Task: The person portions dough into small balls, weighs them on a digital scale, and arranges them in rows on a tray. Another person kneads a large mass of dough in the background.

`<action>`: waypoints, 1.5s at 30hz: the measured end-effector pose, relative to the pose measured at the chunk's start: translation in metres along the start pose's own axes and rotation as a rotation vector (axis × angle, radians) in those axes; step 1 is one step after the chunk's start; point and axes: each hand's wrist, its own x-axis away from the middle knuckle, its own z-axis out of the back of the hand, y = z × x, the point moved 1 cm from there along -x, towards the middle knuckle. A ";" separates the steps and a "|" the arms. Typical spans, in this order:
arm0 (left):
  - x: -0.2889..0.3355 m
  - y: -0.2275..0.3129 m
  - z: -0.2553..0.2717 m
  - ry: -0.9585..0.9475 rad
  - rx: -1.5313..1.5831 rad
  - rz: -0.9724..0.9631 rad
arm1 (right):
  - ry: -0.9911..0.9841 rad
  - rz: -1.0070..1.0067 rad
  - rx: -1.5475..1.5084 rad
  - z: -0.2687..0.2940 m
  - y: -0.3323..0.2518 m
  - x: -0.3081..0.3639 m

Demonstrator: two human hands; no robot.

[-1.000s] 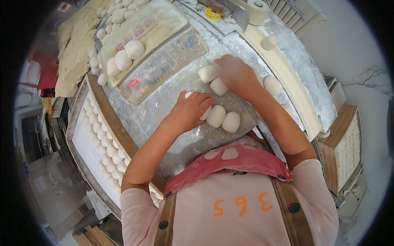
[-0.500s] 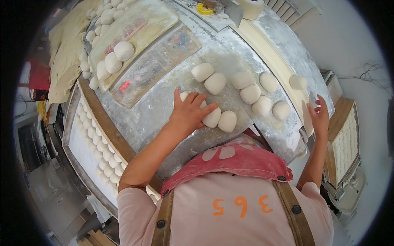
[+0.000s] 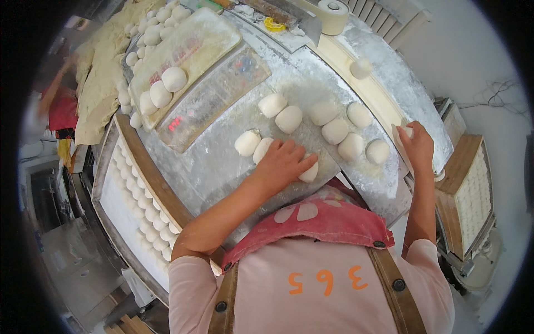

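Note:
My left hand [image 3: 282,165] is cupped over the row of white dough balls nearest me, thumb against the right-end dough ball [image 3: 309,170]. Two dough balls [image 3: 247,143] of that row show left of my fingers; what lies under the palm is hidden. At the near end of the cream conveyor belt [image 3: 384,103], my right hand [image 3: 417,146] has thumb and fingers closed on a dough piece [image 3: 403,133], partly covered. Farther up the belt sits another dough ball [image 3: 361,68]. A pair of dough balls [image 3: 288,119] and a cluster [image 3: 335,132] stand beyond my left hand on the floured steel table.
A scale [image 3: 192,119] with a lit red display holds several dough balls on its pan. A wood-edged tray [image 3: 153,178] of dough balls is at left, another tray [image 3: 473,195] at right. Sheet dough [image 3: 100,83] lies far left; a broad metal blade [image 3: 307,23] is at the back.
My left hand has slid right along the near row, uncovering its left dough balls. My right hand has come down left and closed on a dough piece; another dough ball now shows farther up the belt.

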 end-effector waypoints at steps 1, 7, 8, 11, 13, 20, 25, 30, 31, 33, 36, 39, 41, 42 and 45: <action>-0.002 0.000 0.004 0.007 0.010 -0.040 | 0.006 0.000 -0.010 -0.001 0.003 0.002; -0.014 -0.032 0.092 0.002 -0.063 -0.110 | -0.012 0.003 -0.051 0.005 0.001 0.010; -0.018 -0.057 0.116 0.007 -0.100 -0.048 | -0.018 -0.004 -0.053 0.008 0.000 0.011; -0.003 -0.148 0.206 0.405 -0.415 0.357 | -0.094 -0.025 -0.072 0.013 -0.008 0.007; 0.015 -0.180 0.241 0.709 -0.762 0.438 | -0.049 0.003 -0.118 0.012 -0.012 0.005; -0.008 -0.126 0.136 0.336 -0.186 0.399 | -0.082 0.048 -0.050 0.006 -0.015 -0.011; -0.055 -0.065 0.039 0.042 -0.156 0.367 | -0.077 0.090 -0.150 0.024 -0.040 -0.015; -0.059 -0.061 0.028 -0.045 0.032 0.492 | -0.001 0.302 -0.417 0.054 -0.115 0.006; -0.057 -0.064 0.030 -0.048 0.071 0.495 | -0.025 0.369 -0.475 0.050 -0.126 0.012; -0.051 -0.075 0.038 -0.053 0.151 0.492 | -0.134 0.497 -0.570 0.036 -0.143 0.025; -0.025 -0.097 0.051 0.085 0.152 0.517 | -0.340 0.676 -0.440 -0.016 -0.158 0.045; 0.013 -0.111 0.071 0.172 0.068 0.588 | -0.307 0.659 -0.418 -0.018 -0.165 0.055; 0.034 -0.117 0.070 0.145 0.053 0.666 | -0.227 0.553 -0.491 -0.009 -0.161 0.054; 0.045 -0.121 0.067 0.134 0.044 0.707 | -0.190 0.491 -0.533 -0.005 -0.150 0.048; 0.083 -0.137 0.038 0.074 0.214 0.613 | -0.077 0.304 -0.596 0.020 -0.109 0.034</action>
